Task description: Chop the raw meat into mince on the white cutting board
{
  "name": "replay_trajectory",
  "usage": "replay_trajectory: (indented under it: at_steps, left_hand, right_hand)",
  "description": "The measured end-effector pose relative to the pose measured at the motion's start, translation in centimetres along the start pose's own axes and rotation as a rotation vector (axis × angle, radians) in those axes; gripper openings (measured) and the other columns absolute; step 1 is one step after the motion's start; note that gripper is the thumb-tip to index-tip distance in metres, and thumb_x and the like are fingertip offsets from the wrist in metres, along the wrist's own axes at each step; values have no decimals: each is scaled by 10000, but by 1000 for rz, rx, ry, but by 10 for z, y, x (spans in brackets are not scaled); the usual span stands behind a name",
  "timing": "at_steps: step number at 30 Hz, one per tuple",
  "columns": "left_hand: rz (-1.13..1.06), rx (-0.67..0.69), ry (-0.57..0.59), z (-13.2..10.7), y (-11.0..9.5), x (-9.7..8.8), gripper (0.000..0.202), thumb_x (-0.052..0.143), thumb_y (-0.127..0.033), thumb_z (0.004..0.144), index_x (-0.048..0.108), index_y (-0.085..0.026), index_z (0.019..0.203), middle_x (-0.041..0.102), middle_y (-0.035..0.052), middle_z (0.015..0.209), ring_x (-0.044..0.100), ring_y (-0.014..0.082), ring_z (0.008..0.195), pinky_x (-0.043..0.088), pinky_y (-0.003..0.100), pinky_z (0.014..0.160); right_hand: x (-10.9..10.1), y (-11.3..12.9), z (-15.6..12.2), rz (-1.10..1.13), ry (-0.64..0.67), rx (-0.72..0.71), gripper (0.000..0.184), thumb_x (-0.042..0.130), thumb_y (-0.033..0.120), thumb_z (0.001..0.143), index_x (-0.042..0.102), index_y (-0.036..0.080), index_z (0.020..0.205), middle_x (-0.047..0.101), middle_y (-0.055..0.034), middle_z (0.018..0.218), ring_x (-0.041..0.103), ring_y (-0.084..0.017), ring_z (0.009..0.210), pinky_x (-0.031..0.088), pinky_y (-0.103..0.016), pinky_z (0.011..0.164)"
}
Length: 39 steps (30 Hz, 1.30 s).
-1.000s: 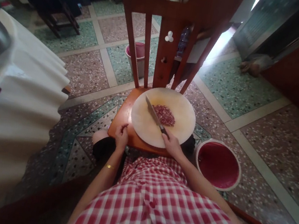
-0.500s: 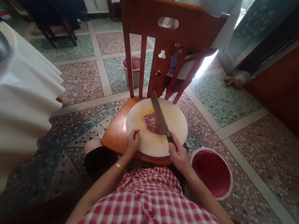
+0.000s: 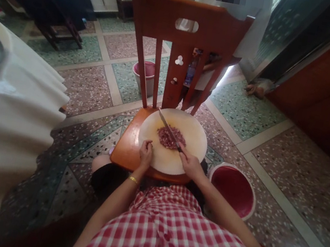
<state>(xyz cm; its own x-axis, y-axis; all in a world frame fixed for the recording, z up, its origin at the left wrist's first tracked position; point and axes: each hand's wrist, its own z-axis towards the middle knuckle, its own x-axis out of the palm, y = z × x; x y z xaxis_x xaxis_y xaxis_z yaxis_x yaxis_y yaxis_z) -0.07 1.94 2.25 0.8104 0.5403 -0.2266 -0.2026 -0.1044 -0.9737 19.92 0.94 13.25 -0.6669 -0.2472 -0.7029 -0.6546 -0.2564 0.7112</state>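
Observation:
A round, pale cutting board (image 3: pixel 173 165) lies on the seat of a wooden chair (image 3: pixel 128 142) in front of me. Minced red meat (image 3: pixel 166 141) is spread in a patch at its middle. My right hand (image 3: pixel 190 164) is wrapped round the dark handle of a kitchen knife (image 3: pixel 168 129). Its blade slants up and left across the meat, edge-on to me. Curled into a loose fist, my left hand (image 3: pixel 146 151) rests at the board's left edge, left of the meat; nothing shows in its fingers.
A red-lined bucket (image 3: pixel 232 191) stands right of the chair, and another bin (image 3: pixel 144 75) is behind it. At the left is a cloth-covered table (image 3: pixel 22 115). A person in a white top (image 3: pixel 251 32) is beyond the chair back, holding a bottle (image 3: pixel 191 70).
The knife has come down onto the meat, its blade turning from broadside to edge-on and shifting left. The meat looks more spread out. My left hand stays nearly in place.

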Motion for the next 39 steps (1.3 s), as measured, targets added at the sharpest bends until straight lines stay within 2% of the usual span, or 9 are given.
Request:
replay_trajectory:
  at_steps: [4,10,14,17,22,28,33,35,39]
  left_hand:
    - [-24,-6,-15,4,-2,4,174,381,-219,801,533,-170,871,512,-8,697,492,105,655,415,228,651]
    - [0,25,11,4,2,6,185,386,-242,804,534,-177,895,530,5,737,513,120,714,421,242,691]
    - [4,34,16,2,1,6,186,383,-246,807,534,-176,891,540,11,748,523,122,727,427,242,698]
    - [18,58,4,4,-3,4,187,381,-247,810,539,-177,883,548,12,754,526,121,724,428,243,701]
    - [87,81,16,9,-1,0,200,380,-234,811,552,-181,898,568,22,779,539,132,748,429,256,721]
    - [98,58,44,9,5,1,220,369,-252,825,548,-176,928,567,16,761,547,134,750,426,256,718]
    - [101,73,58,8,7,1,221,363,-254,833,547,-176,926,567,19,765,542,132,738,426,251,707]
    - [105,75,65,7,7,0,219,365,-249,832,547,-176,928,568,19,767,542,132,736,426,251,705]
    - [138,88,62,7,7,1,223,362,-246,833,552,-174,926,570,18,770,544,133,752,426,253,721]
  right_hand:
    - [-13,10,-4,75,-112,-96,498,346,296,897,308,215,1387,594,-56,1177,561,-184,1057,433,-313,910]
    - [5,-16,-2,61,33,103,448,366,263,881,407,270,1328,607,-27,1165,570,-189,1048,470,-344,860]
    - [-12,3,-6,79,-53,-28,464,373,293,885,383,252,1347,625,-32,1129,592,-182,1000,469,-319,865]
    - [-7,7,-6,52,-124,-63,487,345,291,894,335,217,1376,617,-67,1140,605,-187,965,465,-312,860]
    - [8,-12,-2,-11,38,129,454,353,285,886,399,263,1337,650,-46,1082,607,-209,976,481,-339,822]
    - [-10,4,-8,55,-83,-40,489,331,295,903,296,246,1389,566,-41,1219,553,-180,1069,435,-312,903]
    - [9,-19,-6,9,17,142,458,348,285,892,386,239,1346,606,-57,1162,572,-218,1043,462,-362,860]
    - [4,-19,-7,29,38,159,435,355,295,894,420,262,1323,633,-41,1115,592,-212,1004,473,-354,839]
    - [-19,4,-12,96,-100,45,469,354,310,897,366,228,1359,670,-42,991,627,-181,893,478,-318,825]
